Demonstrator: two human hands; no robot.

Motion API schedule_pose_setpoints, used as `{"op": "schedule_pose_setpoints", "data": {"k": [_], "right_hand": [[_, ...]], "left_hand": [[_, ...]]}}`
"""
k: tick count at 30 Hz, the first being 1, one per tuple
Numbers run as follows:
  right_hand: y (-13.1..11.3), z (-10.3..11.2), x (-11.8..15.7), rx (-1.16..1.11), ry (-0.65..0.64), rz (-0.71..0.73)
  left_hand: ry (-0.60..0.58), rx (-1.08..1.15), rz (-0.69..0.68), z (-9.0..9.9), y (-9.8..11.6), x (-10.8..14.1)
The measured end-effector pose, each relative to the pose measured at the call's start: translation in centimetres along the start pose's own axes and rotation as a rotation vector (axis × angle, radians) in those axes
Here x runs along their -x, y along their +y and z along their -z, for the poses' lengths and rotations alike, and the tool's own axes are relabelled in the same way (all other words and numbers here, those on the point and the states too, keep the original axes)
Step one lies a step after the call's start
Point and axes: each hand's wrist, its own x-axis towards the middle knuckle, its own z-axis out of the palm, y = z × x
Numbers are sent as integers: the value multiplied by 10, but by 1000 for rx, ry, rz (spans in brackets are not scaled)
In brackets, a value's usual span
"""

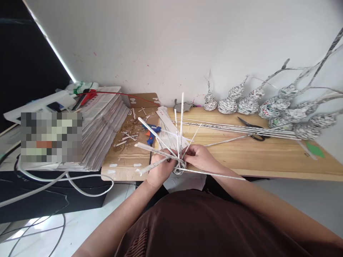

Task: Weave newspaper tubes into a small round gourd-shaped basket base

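Between my hands, at the table's front edge, is a small woven piece (pixel 179 167) made of rolled newspaper. Several paper sticks (pixel 181 125) fan up and out from it, and one long paper stick (pixel 211 173) runs off to the right across my right forearm. My left hand (pixel 160 165) is closed round the left side of the woven piece. On the other side my right hand (pixel 197 156) pinches near the bases of the sticks, its fingertips partly hidden.
Several woven paper gourds (pixel 248 104) line the wall at the right. Black scissors (pixel 253 128) lie by long paper sticks (pixel 227 126) on the wooden table (pixel 268 157). A blue glue gun (pixel 152 132) rests on cardboard (pixel 120 146). A tall newspaper stack (pixel 107 128) stands left.
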Motion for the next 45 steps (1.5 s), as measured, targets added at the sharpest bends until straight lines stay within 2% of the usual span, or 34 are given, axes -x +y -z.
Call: {"op": "schedule_pose_setpoints", "data": {"k": [5, 8, 10, 14, 16, 21, 24, 28, 31, 34, 37, 41, 45], "right_hand": [[-9, -1, -2, 102, 26, 1], [-11, -3, -2, 123, 59, -4], [-11, -3, -1, 134, 74, -1], [-9, -4, 0, 121, 66, 12], [-7, -5, -1, 99, 46, 13], [-2, -6, -4, 69, 25, 23], [-3, -4, -5, 83, 10, 26], [-6, -3, -6, 65, -7, -21], [-9, -4, -7, 43, -23, -62], [-12, -4, -6, 4, -25, -79], [-14, -2, -6, -3, -15, -91], [-17, 1, -8, 39, -20, -79], [-15, 1, -10, 93, -35, -18]], "left_hand": [[-8, 57, 31, 0, 3, 0], [-43, 164, 57, 4, 2, 0], [-143, 293, 79, 13, 0, -3], [-466, 597, 138, 40, -4, -10], [-534, 668, 158, 49, -7, -14], [-499, 643, 319, 45, -18, -19], [-543, 644, 377, 41, -22, -22], [-643, 642, 305, 45, -19, -31], [-717, 532, 228, 48, -14, -37], [-693, 406, 115, 46, -10, -37], [-564, 341, 41, 39, -12, -31], [-426, 381, 109, 28, -18, -22], [-395, 398, 191, 21, -17, -21]]}}
